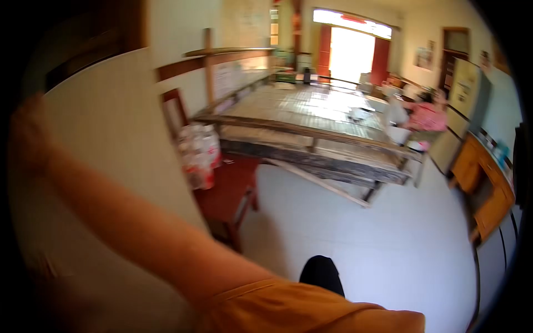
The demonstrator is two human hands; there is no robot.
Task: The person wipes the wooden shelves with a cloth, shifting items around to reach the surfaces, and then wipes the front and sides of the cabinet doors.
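My left arm stretches out to the left from an orange sleeve, across the face of a large pale board. At the far left, my left hand rests at the board's outer edge. It is dim and blurred, so I cannot tell how its fingers lie. The board stands upright and tilted in view, with its top edge below a dark opening. My right hand is not in view.
A red wooden chair holds plastic-wrapped white-and-red packs. Beyond it is a large low wooden platform. A person in pink is near a refrigerator. A wooden desk stands right. My dark-clad knee shows below.
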